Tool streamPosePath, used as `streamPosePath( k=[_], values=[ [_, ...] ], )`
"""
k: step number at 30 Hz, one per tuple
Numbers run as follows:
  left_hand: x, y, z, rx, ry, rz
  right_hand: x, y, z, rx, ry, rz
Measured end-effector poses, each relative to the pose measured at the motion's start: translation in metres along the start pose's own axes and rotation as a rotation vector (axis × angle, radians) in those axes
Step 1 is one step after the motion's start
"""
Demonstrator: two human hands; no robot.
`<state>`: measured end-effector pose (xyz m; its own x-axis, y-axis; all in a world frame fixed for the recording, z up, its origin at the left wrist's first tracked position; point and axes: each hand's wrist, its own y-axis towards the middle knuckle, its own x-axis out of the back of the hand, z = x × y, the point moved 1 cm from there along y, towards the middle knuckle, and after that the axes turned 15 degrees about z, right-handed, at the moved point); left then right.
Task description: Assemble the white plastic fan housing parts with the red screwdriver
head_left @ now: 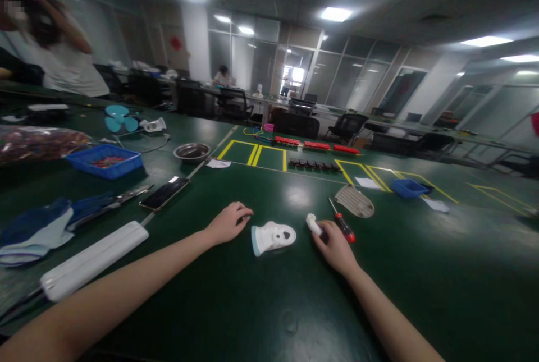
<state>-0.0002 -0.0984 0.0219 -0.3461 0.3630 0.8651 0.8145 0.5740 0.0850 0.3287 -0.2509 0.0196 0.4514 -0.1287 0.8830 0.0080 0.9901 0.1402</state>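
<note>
My left hand (229,223) rests on the green table (269,294) with its fingers curled, just left of a white plastic housing with a light blue end (273,237); it is not touching it, and I see nothing in it. My right hand (334,246) is closed round a small white cylindrical part (313,223), whose tip sticks out toward the housing. A red-handled screwdriver (342,220) lies right beside that hand's knuckles. A grey mesh grille (355,200) lies a little farther back.
A phone (164,193), a white bar (95,259), blue cloth (37,227), a blue tray (105,160), a metal bowl (192,152) and a blue fan blade (120,118) sit at left. A small blue bin (408,188) and red parts (316,145) lie beyond. A person (54,42) stands far left.
</note>
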Motion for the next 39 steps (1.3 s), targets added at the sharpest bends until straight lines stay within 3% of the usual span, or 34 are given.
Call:
streamPosePath(
  k=[6,12,16,21,24,30,39],
  values=[
    [0.006,-0.007,-0.023,-0.071,0.096,-0.068,0.003,-0.002,0.007,-0.006,0.067,-0.025],
    [-0.011,-0.012,-0.054,-0.162,0.101,0.170,0.006,-0.004,0.016,0.031,0.075,-0.091],
    [-0.016,-0.010,-0.055,-0.182,0.061,0.244,0.007,-0.006,0.022,0.024,0.083,-0.075],
    [-0.011,-0.012,-0.052,-0.290,0.021,0.233,0.006,-0.006,0.024,-0.004,0.080,-0.042],
    [-0.007,-0.015,-0.051,-0.268,-0.027,0.224,0.005,-0.005,0.022,-0.003,0.099,-0.031],
    [0.004,-0.019,-0.054,-0.154,-0.257,0.220,0.002,-0.003,0.017,0.009,0.116,-0.007],
    [-0.001,-0.011,-0.038,-0.058,-0.908,0.278,0.005,-0.004,0.022,0.040,0.103,0.038]
  ],
)
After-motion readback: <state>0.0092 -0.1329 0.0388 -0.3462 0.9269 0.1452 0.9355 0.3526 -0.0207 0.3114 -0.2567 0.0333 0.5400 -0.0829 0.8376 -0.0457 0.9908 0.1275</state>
